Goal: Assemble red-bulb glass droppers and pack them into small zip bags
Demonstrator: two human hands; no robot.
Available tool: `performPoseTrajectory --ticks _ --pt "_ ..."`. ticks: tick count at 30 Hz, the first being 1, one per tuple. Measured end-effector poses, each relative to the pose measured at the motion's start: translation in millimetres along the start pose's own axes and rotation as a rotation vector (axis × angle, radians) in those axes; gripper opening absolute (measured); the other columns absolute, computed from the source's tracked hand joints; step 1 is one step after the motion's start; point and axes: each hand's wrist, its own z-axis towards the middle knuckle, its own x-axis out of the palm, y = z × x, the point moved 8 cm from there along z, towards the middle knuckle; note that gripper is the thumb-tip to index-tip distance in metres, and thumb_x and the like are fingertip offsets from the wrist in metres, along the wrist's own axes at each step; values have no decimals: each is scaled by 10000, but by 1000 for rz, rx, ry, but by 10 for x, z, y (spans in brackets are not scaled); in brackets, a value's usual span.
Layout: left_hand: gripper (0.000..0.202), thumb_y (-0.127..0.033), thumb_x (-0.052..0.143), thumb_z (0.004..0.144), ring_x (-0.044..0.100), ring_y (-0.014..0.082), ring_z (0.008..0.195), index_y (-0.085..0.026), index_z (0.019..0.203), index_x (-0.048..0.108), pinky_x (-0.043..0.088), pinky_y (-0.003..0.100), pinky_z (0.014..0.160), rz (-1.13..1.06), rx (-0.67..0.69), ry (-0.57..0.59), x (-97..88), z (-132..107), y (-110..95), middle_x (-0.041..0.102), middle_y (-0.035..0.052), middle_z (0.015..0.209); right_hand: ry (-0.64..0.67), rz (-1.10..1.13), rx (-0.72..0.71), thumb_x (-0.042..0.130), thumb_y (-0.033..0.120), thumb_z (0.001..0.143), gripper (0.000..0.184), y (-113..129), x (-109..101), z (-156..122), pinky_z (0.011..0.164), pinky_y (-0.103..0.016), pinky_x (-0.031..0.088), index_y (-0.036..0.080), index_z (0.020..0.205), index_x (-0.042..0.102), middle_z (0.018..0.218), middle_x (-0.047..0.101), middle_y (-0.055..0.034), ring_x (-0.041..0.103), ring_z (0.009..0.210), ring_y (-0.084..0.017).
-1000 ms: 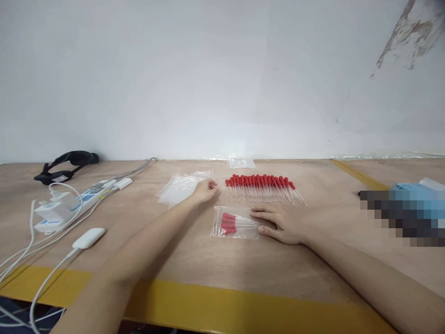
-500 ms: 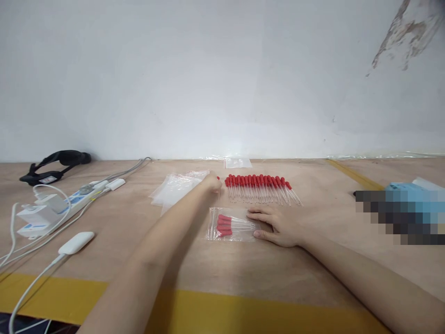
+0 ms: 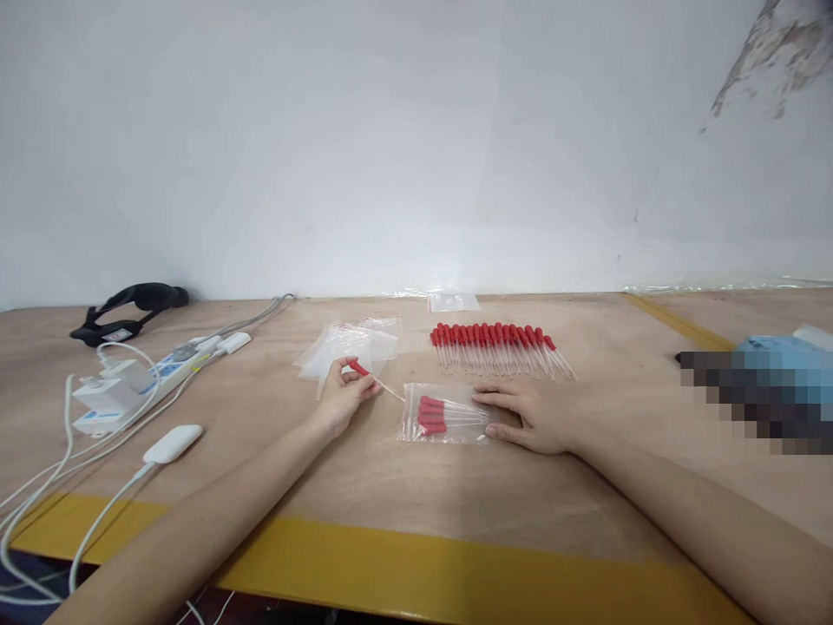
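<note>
Between its fingers my left hand (image 3: 344,399) holds a dropper (image 3: 360,369) with a red rubber bulb, its thin clear tube slanting down to the right. The tube's tip comes close to the left end of a clear zip bag (image 3: 407,425). Inside that bag lie several droppers (image 3: 433,415), bulbs to the left and tubes to the right. My right hand (image 3: 530,417) rests palm down with fingers apart, its fingertips on the bag's right end. Behind the bag, a row of loose droppers (image 3: 495,338) lies side by side with red bulbs toward the wall.
Flat clear bags (image 3: 351,347) lie in a pile beyond my left hand, and another bag (image 3: 454,303) lies by the wall. At left are a power strip (image 3: 173,373) with cables, a white charging puck (image 3: 173,444) and a black headset strap (image 3: 130,312). A blue item (image 3: 787,351) sits right.
My left hand has come back from the left end of the dropper row, bringing one dropper toward me and to the left. My right hand stays on the bag. The view has shifted slightly.
</note>
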Motion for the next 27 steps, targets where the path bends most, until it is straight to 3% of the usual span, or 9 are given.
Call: performPoseTrajectory --ticks 10,13,16,20,24,27 --pt "310 60 579 687 590 60 605 -167 807 406 536 260 728 -136 -103 -76 149 -73 196 491 -43 667 -7 10 10 436 555 786 559 7 -8 -2 995 -432 294 255 1257 445 1294 433 -51 367 1188 -249" --pt "282 48 623 651 597 72 621 -146 733 436 522 251 728 -81 -150 9 264 -105 233 504 -42 642 -18 21 -8 433 546 792 549 16 -12 -1 984 -441 304 257 1258 441 1288 438 -58 377 1180 -251" --pt "193 -21 667 631 575 74 584 -114 722 524 500 234 685 125 -167 171 378 -120 239 550 -28 616 -23 22 -29 436 536 795 541 22 -15 3 971 -446 315 260 1260 438 1285 441 -62 389 1170 -254" --pt "159 -121 630 679 565 93 569 -113 837 615 471 257 676 381 -62 275 384 -83 200 596 -14 617 -29 13 -47 444 528 795 532 9 -5 6 965 -445 320 263 1257 440 1284 442 -60 392 1166 -253" --pt "257 -146 594 687 611 133 733 -141 943 616 456 290 767 417 110 301 359 -50 119 619 15 783 -34 2 -50 451 521 795 533 -4 5 7 964 -432 327 254 1257 441 1288 438 -59 390 1169 -244" --pt "358 -192 616 667 599 143 740 -142 1021 591 458 299 754 469 260 328 380 -53 24 616 18 790 -33 -5 -57 450 515 798 535 8 -2 7 972 -433 319 250 1263 434 1298 430 -58 385 1175 -243"
